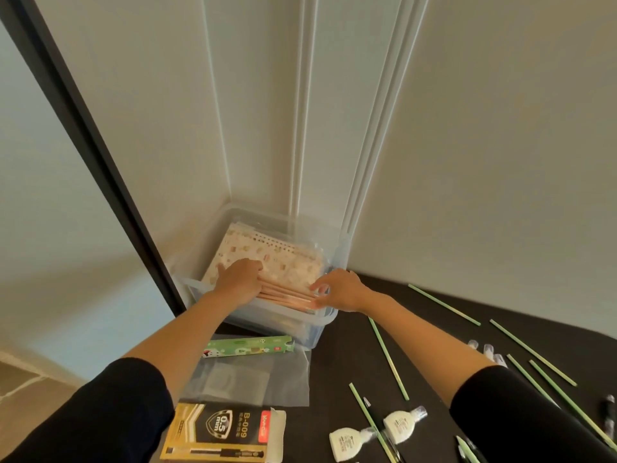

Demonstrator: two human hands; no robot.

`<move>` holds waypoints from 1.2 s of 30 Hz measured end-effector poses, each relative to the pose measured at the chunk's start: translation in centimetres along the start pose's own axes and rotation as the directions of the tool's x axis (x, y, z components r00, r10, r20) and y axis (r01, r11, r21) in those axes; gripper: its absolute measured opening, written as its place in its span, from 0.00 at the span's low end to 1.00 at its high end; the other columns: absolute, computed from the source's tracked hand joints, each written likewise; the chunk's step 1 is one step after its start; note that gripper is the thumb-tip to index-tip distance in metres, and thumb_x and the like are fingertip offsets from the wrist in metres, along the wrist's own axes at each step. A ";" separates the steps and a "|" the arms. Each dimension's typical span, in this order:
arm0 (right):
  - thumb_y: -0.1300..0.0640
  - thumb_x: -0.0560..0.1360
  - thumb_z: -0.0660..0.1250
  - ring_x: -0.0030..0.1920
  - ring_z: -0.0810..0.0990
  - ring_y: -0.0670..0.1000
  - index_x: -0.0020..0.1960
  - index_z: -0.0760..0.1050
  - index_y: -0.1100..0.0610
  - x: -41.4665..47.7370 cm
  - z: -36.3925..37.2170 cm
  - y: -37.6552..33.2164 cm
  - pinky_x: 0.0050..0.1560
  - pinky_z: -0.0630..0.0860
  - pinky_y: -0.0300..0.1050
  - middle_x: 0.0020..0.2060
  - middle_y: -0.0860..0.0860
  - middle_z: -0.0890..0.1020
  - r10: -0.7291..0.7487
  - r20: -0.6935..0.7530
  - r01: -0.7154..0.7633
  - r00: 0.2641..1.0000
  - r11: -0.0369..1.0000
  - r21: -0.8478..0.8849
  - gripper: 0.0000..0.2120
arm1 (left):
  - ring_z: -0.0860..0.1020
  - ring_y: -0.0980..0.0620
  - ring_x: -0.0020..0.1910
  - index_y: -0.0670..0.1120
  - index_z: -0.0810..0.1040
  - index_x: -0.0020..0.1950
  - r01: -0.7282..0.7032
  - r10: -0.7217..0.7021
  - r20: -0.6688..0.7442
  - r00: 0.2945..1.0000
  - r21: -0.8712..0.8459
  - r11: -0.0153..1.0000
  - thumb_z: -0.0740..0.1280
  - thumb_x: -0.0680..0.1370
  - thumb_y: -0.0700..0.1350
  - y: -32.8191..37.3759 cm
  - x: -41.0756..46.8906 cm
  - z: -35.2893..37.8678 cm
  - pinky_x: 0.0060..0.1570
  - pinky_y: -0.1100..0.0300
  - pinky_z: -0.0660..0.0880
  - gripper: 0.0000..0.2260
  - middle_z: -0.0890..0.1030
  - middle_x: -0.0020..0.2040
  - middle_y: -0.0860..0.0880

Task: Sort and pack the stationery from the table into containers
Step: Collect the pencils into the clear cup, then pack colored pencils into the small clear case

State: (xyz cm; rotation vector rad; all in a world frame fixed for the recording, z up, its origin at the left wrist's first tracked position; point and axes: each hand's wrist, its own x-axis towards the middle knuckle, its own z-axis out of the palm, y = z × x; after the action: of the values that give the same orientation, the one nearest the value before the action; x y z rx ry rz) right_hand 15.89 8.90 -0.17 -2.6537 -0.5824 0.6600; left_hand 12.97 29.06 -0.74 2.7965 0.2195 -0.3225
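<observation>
Pencils (283,295) in bin (320,324), left hand (241,281) fingers clamped on; right hand (339,290) fingers apart, touching ends.

The wall (467,162) closes the clear bin's (287,320) far side, a dark frame (110,182) its left; open table (337,362) lies near its right.

I see a white wall (500,128) with vertical moulding strips (302,128). A black frame (93,135) runs diagonally at left. The counter (340,379) is dark; the floor (23,379) is beige.
</observation>
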 end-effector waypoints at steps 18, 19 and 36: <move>0.64 0.73 0.63 0.51 0.75 0.49 0.63 0.70 0.57 -11.7 7.1 5.4 0.51 0.70 0.41 0.54 0.51 0.74 0.337 -0.581 0.031 0.741 0.847 0.531 0.18 | 0.74 0.49 0.53 0.42 0.72 0.57 -0.440 0.441 -0.150 0.885 0.043 0.897 0.58 0.78 0.39 6.5 -12.2 6.7 0.51 0.61 0.69 0.08 0.75 0.55 0.45; 0.64 0.73 0.63 0.50 0.75 0.50 0.62 0.70 0.56 -12.1 8.4 5.9 0.52 0.73 0.43 0.53 0.50 0.74 0.335 -0.571 0.028 0.749 0.846 0.533 0.18 | 0.74 0.48 0.54 0.42 0.73 0.55 -0.420 0.430 -0.115 0.896 0.101 0.902 0.59 0.78 0.39 6.0 -12.6 7.9 0.50 0.61 0.69 0.08 0.76 0.55 0.45; 0.65 0.74 0.62 0.51 0.79 0.54 0.64 0.67 0.56 -11.5 18.9 5.3 0.56 0.76 0.53 0.48 0.49 0.74 0.246 -0.646 0.157 0.723 0.852 0.499 0.19 | 0.62 0.46 0.71 0.50 0.59 0.74 -0.302 0.197 0.261 0.945 0.461 0.834 0.62 0.76 0.31 -1.0 -10.1 12.9 0.67 0.55 0.65 0.30 0.61 0.74 0.47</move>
State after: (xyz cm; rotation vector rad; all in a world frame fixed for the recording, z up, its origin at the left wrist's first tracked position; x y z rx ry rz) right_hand -1.32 3.25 -13.92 -2.1385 -0.0779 -0.1981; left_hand 0.54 24.64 -10.45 3.2081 -0.3311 -0.6809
